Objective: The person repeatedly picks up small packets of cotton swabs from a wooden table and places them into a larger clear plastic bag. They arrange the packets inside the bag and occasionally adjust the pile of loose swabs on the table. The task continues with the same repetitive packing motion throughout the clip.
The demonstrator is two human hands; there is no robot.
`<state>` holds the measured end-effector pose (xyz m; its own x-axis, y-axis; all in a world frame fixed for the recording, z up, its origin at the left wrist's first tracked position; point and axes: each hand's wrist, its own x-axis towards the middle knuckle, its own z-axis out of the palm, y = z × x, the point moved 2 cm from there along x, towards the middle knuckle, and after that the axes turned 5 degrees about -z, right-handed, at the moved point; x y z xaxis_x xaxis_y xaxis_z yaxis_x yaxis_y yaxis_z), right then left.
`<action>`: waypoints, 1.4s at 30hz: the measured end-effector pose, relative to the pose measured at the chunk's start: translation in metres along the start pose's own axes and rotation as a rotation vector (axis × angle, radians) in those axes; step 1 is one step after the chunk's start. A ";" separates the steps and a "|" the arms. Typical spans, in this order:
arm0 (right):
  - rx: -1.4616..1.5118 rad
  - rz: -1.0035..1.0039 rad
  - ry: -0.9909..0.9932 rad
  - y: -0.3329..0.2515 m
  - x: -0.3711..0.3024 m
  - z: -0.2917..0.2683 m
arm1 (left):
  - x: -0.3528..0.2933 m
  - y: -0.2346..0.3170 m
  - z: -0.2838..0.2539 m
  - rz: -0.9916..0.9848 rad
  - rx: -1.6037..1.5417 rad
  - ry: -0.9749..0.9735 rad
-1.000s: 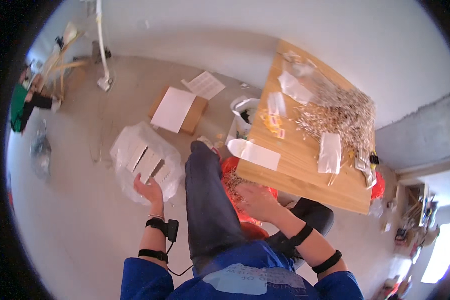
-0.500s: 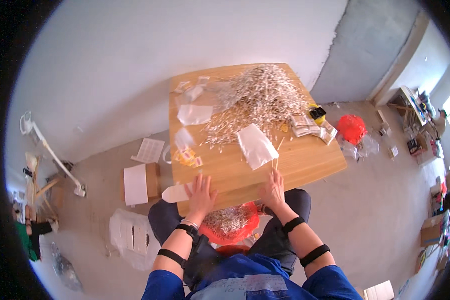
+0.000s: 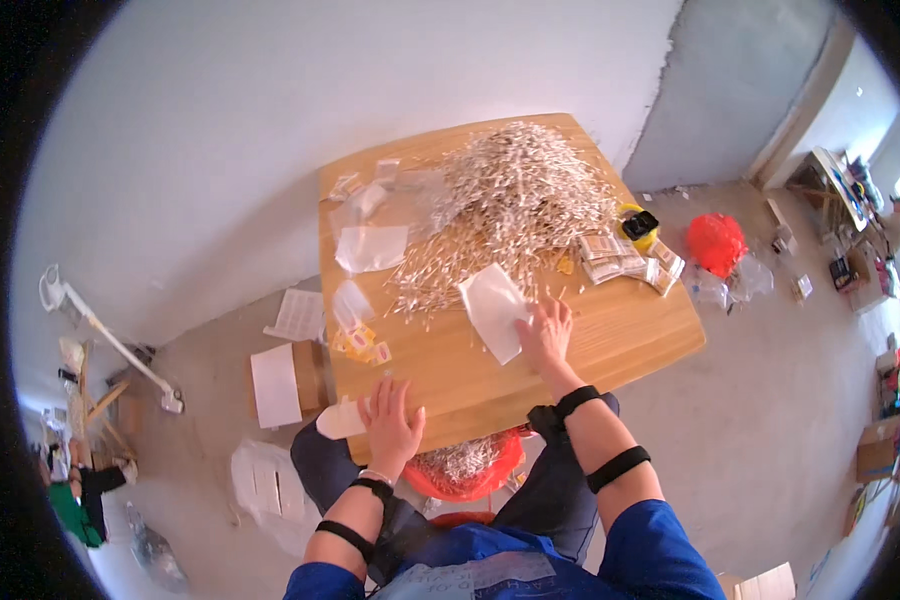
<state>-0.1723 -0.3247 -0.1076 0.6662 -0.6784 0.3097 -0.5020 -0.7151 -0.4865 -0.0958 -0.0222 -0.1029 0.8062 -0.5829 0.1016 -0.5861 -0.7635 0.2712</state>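
A large heap of cotton swabs (image 3: 525,190) covers the far middle of the wooden table (image 3: 630,340). My left hand (image 3: 393,420) lies flat at the near edge, fingers apart, beside and partly over a white paper piece (image 3: 341,421). Farther in, my right hand (image 3: 547,333) rests with its fingers stretched out, at the right edge of a white plastic bag (image 3: 494,308). Its thumb side is against the bag; nothing visible is gripped. Small yellow-and-white cards (image 3: 362,345) lie ahead of my left hand.
Packed swab bundles (image 3: 615,260) and a yellow tub (image 3: 637,225) holding something black stand at the right. More clear bags (image 3: 372,248) lie at the left. Below the table edge sits a red-lined container (image 3: 470,470) of swabs. A red bag (image 3: 716,244) is on the floor.
My right hand has moved forward from the near edge to the white bag's right side. The bag sits slightly farther left and is turned. My left hand stays near the edge.
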 end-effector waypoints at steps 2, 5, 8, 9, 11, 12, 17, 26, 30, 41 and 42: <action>0.027 -0.034 0.083 -0.001 0.000 0.004 | 0.000 -0.001 0.002 -0.014 -0.015 -0.014; 0.202 0.011 0.202 -0.005 0.004 0.002 | -0.002 -0.005 -0.003 -0.029 0.019 -0.016; 0.135 0.057 0.300 0.025 0.014 -0.015 | 0.001 0.000 0.001 -0.006 0.009 -0.021; 0.127 0.076 0.319 0.040 0.016 -0.020 | 0.002 0.002 0.001 -0.005 0.005 -0.024; 0.051 0.154 0.255 0.065 0.021 -0.029 | 0.003 0.002 -0.001 0.001 0.011 -0.025; -0.013 0.226 0.233 0.070 0.022 -0.036 | 0.004 0.002 -0.001 0.000 0.013 -0.021; -0.096 0.367 0.219 0.057 0.043 -0.054 | 0.005 -0.002 -0.003 0.009 0.028 -0.024; -0.102 -0.215 0.164 -0.020 0.214 -0.051 | 0.006 -0.004 -0.003 -0.001 0.024 -0.056; -0.430 -0.294 -0.130 -0.067 0.272 -0.054 | 0.006 -0.007 -0.002 -0.015 0.008 -0.070; -0.409 -0.332 -0.065 -0.047 0.255 -0.012 | 0.006 -0.008 0.000 -0.004 -0.028 -0.048; -0.391 -0.378 -0.002 -0.051 0.244 -0.011 | 0.005 -0.009 -0.001 -0.014 -0.019 -0.057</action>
<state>0.0098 -0.4552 0.0021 0.8410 -0.3617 0.4024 -0.3947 -0.9188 -0.0009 -0.0866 -0.0178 -0.1037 0.8082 -0.5874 0.0429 -0.5726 -0.7667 0.2904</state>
